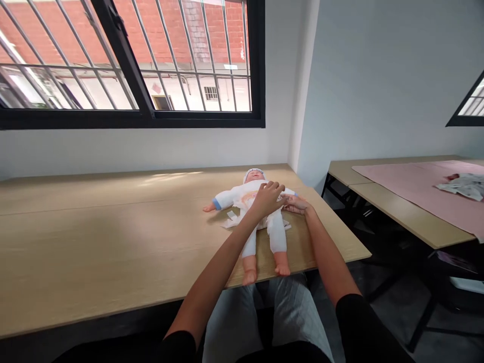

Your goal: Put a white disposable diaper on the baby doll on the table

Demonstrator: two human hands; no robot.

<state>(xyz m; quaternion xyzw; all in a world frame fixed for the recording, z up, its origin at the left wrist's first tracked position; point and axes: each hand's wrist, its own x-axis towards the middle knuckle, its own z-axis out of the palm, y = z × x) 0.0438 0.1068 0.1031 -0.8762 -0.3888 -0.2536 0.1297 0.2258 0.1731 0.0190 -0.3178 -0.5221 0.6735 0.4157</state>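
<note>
A baby doll in a white suit with blue cuffs lies on its back on the wooden table, feet toward me. A white diaper is under and around its hips, and a loose tab sticks out on the left side. My left hand reaches across the doll's belly, fingers bent and closed at the diaper's right side. Beside that hip, my right hand has its fingers pinched at the diaper's edge, close to the left fingers. Both sets of fingertips are partly hidden.
Behind the table is a wall with a barred window. To the right, across a gap, another table bears a pink cloth and a bundled patterned garment. The doll's feet reach the table's front edge, near my legs.
</note>
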